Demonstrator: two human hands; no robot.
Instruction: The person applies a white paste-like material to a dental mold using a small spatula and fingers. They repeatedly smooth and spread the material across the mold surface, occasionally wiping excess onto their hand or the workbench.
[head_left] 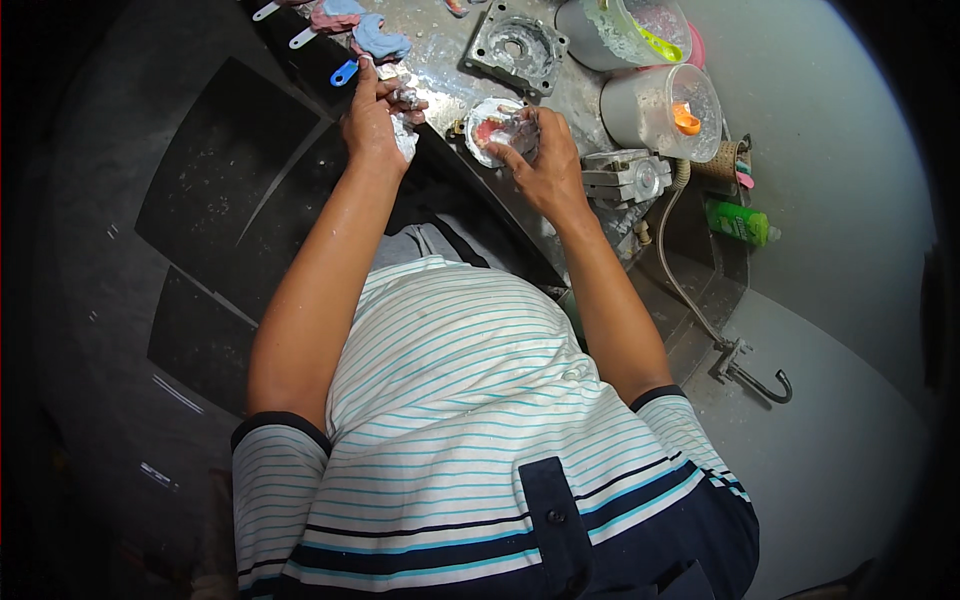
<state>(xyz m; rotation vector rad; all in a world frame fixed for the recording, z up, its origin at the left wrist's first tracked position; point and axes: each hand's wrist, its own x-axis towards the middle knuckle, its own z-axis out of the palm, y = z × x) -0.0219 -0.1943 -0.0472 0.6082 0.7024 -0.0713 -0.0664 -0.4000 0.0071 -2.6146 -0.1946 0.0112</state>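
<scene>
The shirt is white, ruled across with thin turquoise stripes. Toward the chest the stripes give way to a wide navy band edged in turquoise and white, with a narrow dark line running beside it. A navy placket with a square end carries a round dark button. The short left sleeve repeats the stripes and ends in a dark cuff; the right sleeve matches it. The left forearm and right forearm are bare. The left grip, an ungloved hand, has white smears on its fingers.
</scene>
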